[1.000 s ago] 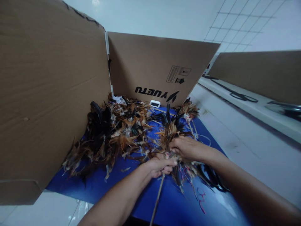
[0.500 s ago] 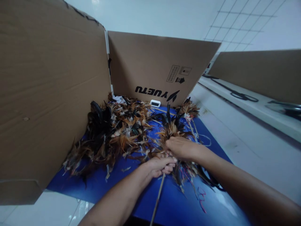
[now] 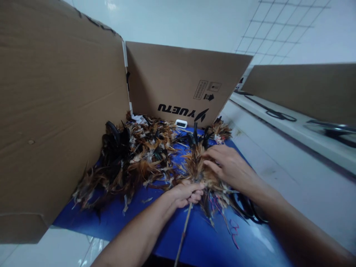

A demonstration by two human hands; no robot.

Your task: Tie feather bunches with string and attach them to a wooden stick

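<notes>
My left hand (image 3: 189,193) is closed round a feather duster just below its feathers (image 3: 197,157). The duster's thin stick (image 3: 184,231) comes out under my fist and runs down to the near table edge. Brown feathers fan out above the fist, with dark ones at the tip. Against the right side of these feathers is my right hand (image 3: 224,163), its fingers apart and slightly bent. Loose feathers and pink-red string (image 3: 234,234) lie to the right of my left hand.
A large feather pile (image 3: 144,152) covers the left of the blue table (image 3: 108,218). Cardboard panels (image 3: 172,74) stand at the left and back. A small white digital display (image 3: 181,124) sits at the back. Scissors (image 3: 280,115) lie on a ledge at right.
My right hand has moved up and right from beside my left fist, and its fingers have opened. My left hand keeps its hold on the feather duster. The view has shifted slightly.
</notes>
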